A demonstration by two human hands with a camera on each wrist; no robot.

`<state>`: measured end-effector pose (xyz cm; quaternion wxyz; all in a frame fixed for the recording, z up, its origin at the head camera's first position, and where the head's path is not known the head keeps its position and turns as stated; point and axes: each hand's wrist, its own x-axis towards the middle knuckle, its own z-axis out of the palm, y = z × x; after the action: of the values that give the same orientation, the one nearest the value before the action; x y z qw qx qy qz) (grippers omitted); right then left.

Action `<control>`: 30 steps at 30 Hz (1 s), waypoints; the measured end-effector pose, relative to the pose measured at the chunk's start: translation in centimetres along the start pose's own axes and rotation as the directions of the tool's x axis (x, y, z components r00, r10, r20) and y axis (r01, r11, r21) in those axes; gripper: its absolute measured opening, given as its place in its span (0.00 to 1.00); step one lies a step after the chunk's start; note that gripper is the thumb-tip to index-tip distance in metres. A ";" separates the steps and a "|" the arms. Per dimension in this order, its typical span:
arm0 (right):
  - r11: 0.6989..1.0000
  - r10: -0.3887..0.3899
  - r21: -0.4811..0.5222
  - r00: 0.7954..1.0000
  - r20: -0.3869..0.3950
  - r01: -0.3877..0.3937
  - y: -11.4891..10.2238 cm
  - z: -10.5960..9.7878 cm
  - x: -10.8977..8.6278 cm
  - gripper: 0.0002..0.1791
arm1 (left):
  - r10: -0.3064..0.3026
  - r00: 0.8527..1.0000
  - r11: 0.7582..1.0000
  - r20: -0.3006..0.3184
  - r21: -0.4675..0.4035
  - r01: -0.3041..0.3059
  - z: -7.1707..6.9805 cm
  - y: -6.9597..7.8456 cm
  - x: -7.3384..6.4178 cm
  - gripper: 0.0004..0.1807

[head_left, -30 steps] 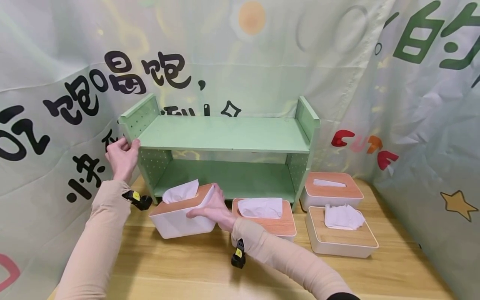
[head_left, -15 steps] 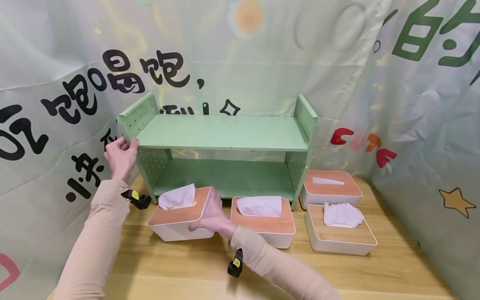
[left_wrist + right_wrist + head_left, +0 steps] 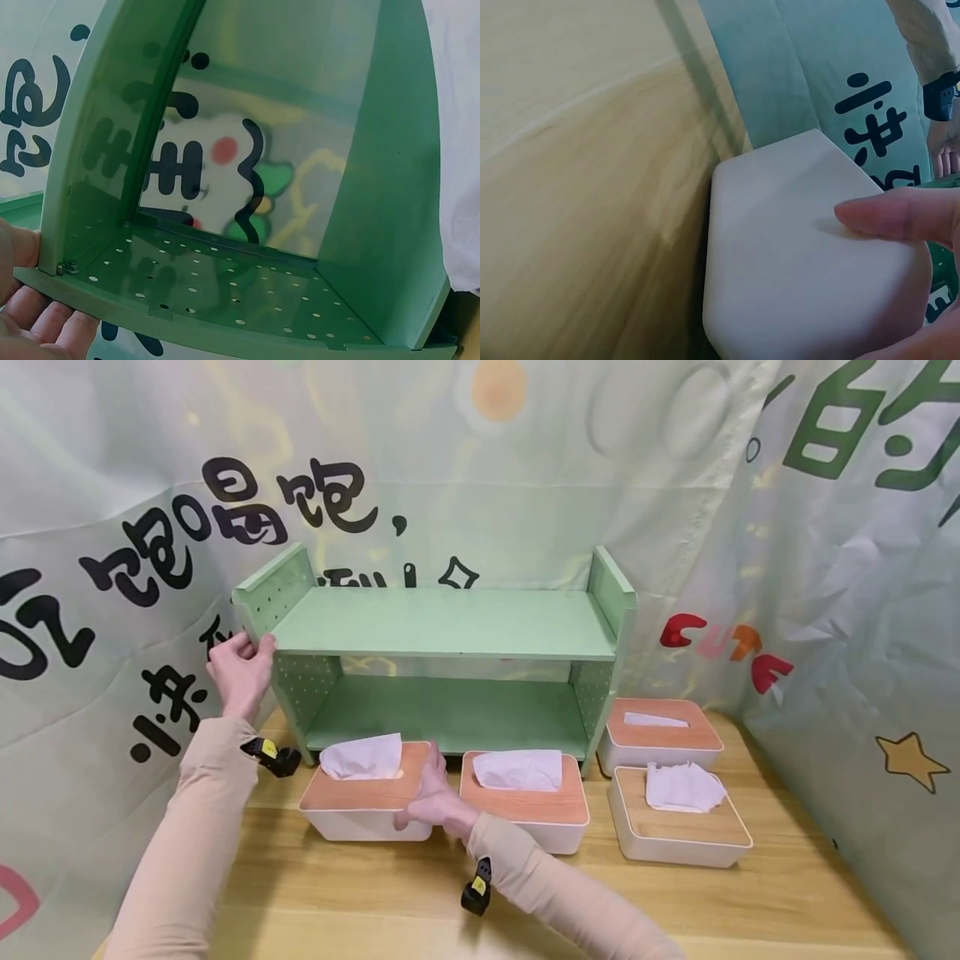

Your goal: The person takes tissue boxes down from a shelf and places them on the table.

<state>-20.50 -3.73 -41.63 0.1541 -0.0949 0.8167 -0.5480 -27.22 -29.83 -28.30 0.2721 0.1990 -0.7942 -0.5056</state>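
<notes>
A green two-tier shelf (image 3: 450, 622) stands on the wooden table. My left hand (image 3: 242, 675) grips the front edge of its left side panel; in the left wrist view the thumb and curled fingers (image 3: 52, 324) lie on either side of that edge. In front of the shelf sits a white tissue box (image 3: 352, 825) with a wood-look lid and a tissue sticking out. My right hand (image 3: 433, 797) holds this box by its right end, thumb on the front wall, other fingers toward the back. In the right wrist view the thumb (image 3: 885, 214) presses the white wall.
A second tissue box (image 3: 551, 837) stands close to the right of the held one. Two more, a pale-lidded box (image 3: 678, 852) and a box behind it (image 3: 663, 735), stand right of the shelf. Printed cloth (image 3: 487, 518) hangs around the table.
The held tissue box has gone from tilted to nearly level, lower on the table, with my right hand still on its end. My left hand stays on the shelf's side.
</notes>
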 end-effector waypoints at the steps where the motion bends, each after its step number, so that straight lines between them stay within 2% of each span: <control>1: 1.000 0.004 0.007 1.000 0.001 -0.004 0.1 0.0 -0.1 0.76 | -0.002 1.000 1.000 0.002 0.002 0.002 0.0 0.0 0.0 0.24; 10: 0.993 -0.016 0.119 0.999 -0.048 0.022 1.1 1.0 -1.0 0.67 | -0.007 1.000 1.000 -0.004 0.007 0.007 -0.1 -0.1 0.1 0.24; 14: 0.957 0.024 0.291 0.995 -0.097 0.005 1.9 1.6 -1.4 0.66 | -0.004 1.000 1.000 -0.009 0.013 0.004 0.0 -0.1 0.0 0.24; 17: 0.921 0.053 0.389 0.985 -0.167 0.016 2.5 2.1 -1.2 0.58 | -0.002 1.000 1.000 -0.011 0.011 0.002 0.0 -0.1 0.0 0.24; 21: 0.898 0.069 0.438 0.966 -0.250 0.049 3.1 2.8 -0.2 0.48 | 0.014 1.000 1.000 -0.002 -0.021 -0.014 -0.2 -0.2 0.0 0.24; 25: 0.883 0.062 0.463 0.956 -0.286 0.082 3.8 3.3 0.4 0.45 | 0.018 1.000 1.000 0.003 -0.024 -0.018 -0.1 -0.2 -0.1 0.24; 30: 0.891 0.023 0.445 0.969 -0.248 0.092 4.4 3.5 0.3 0.45 | -0.002 1.000 1.000 -0.001 0.005 0.002 -0.1 -0.1 -0.2 0.24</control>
<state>-19.44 -5.17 -46.94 0.0595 -0.0021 0.6772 -0.7334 -26.98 -29.80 -28.44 0.2719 0.2006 -0.7950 -0.5038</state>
